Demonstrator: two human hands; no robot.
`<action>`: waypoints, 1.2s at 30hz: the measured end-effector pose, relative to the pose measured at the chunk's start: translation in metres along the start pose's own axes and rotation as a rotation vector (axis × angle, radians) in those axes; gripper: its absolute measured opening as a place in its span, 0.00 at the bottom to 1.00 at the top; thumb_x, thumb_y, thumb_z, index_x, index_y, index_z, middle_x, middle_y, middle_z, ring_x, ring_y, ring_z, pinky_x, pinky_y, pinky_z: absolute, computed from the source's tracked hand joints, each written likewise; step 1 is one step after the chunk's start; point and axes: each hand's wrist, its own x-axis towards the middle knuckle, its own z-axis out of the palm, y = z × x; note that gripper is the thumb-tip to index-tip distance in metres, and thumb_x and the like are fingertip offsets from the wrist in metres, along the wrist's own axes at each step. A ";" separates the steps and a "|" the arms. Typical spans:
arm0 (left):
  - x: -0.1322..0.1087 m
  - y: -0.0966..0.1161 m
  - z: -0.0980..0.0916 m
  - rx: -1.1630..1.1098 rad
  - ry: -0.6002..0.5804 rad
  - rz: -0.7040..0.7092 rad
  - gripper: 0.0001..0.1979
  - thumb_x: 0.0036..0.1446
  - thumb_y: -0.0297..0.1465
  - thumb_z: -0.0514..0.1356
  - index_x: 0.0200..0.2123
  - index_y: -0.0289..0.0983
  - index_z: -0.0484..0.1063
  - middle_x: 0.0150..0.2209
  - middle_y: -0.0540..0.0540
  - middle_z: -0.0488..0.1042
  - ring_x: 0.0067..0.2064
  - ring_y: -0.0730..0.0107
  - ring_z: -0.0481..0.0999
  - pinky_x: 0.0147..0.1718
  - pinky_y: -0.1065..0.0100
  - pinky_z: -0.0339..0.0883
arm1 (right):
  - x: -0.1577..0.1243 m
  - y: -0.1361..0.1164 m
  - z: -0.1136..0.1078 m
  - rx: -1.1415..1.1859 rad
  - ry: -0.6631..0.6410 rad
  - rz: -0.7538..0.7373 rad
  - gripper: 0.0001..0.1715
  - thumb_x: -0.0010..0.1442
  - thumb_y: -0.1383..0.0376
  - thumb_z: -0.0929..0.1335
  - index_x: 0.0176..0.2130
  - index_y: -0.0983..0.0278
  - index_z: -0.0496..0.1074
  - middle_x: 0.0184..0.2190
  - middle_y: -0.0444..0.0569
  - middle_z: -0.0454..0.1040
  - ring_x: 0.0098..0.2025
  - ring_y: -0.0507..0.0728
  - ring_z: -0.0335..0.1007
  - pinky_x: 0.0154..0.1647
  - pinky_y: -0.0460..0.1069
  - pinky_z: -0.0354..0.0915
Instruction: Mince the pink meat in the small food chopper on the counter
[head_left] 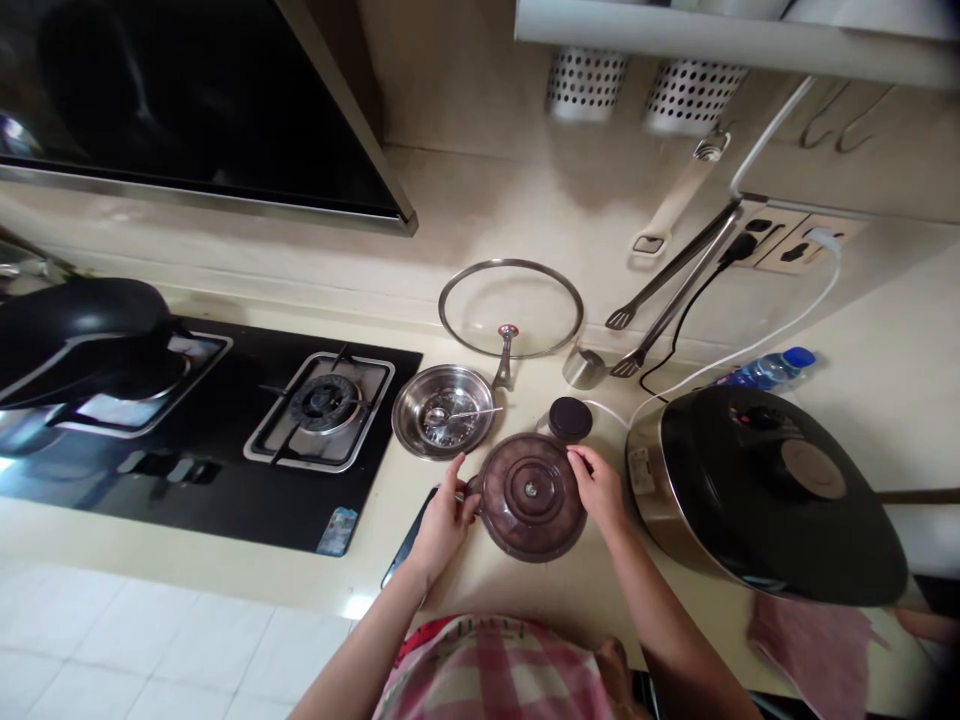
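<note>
A brown, see-through round lid (pixel 529 520) with concentric rings faces up on the counter in front of me; whatever lies beneath it is hidden. My left hand (pixel 444 522) grips a small tab at its left edge, index finger pointing outward. On the upper right rim, the fingertips of my right hand (pixel 598 488) pinch the edge. Just behind the lid stands a jar with a dark cap (pixel 570 419). To the upper left is a steel bowl (pixel 401 425) with a spoon (pixel 439 417) in it. A phone (pixel 405 550) lies partly under my left forearm.
A large black-lidded cooker (pixel 780 530) stands at right, a gas hob (pixel 225 490) with a black wok (pixel 90 310) at left. Against the wall lean a glass pan lid (pixel 480 262) and hang tongs (pixel 675 290). A steel cup (pixel 583 370), bottle (pixel 765 370) and white cord (pixel 750 345) are behind.
</note>
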 end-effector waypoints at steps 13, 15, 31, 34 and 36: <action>0.012 -0.004 0.005 -0.227 -0.003 -0.059 0.32 0.53 0.37 0.61 0.59 0.42 0.56 0.35 0.51 0.70 0.28 0.73 0.71 0.28 0.69 0.66 | -0.022 0.016 0.001 0.001 0.033 0.086 0.28 0.60 0.47 0.62 0.43 0.64 0.77 0.44 0.57 0.79 0.47 0.64 0.74 0.52 0.58 0.67; 0.010 0.001 0.004 -0.072 0.049 -0.001 0.30 0.54 0.35 0.61 0.59 0.42 0.59 0.38 0.48 0.72 0.31 0.71 0.73 0.31 0.68 0.66 | -0.021 0.010 0.000 0.021 0.033 0.083 0.28 0.60 0.47 0.62 0.43 0.65 0.77 0.44 0.57 0.79 0.47 0.64 0.74 0.52 0.58 0.66; 0.015 0.003 0.001 0.030 0.013 -0.013 0.24 0.55 0.35 0.59 0.56 0.43 0.63 0.43 0.46 0.74 0.20 0.78 0.69 0.22 0.71 0.63 | -0.012 0.009 -0.014 0.040 -0.081 0.092 0.23 0.57 0.49 0.64 0.40 0.62 0.77 0.42 0.55 0.80 0.45 0.63 0.74 0.51 0.58 0.65; 0.017 0.000 0.004 -0.024 -0.007 -0.044 0.24 0.55 0.37 0.59 0.56 0.42 0.61 0.39 0.48 0.74 0.19 0.77 0.69 0.21 0.70 0.64 | -0.012 0.015 -0.007 0.034 -0.063 0.093 0.24 0.58 0.49 0.64 0.41 0.63 0.77 0.43 0.56 0.79 0.46 0.64 0.74 0.52 0.59 0.65; 0.017 -0.004 0.006 -0.101 -0.007 -0.050 0.25 0.55 0.38 0.59 0.55 0.41 0.60 0.34 0.51 0.72 0.19 0.77 0.69 0.20 0.71 0.63 | -0.014 0.019 -0.002 0.025 -0.044 0.091 0.24 0.59 0.49 0.63 0.41 0.63 0.76 0.43 0.56 0.79 0.46 0.64 0.74 0.51 0.59 0.66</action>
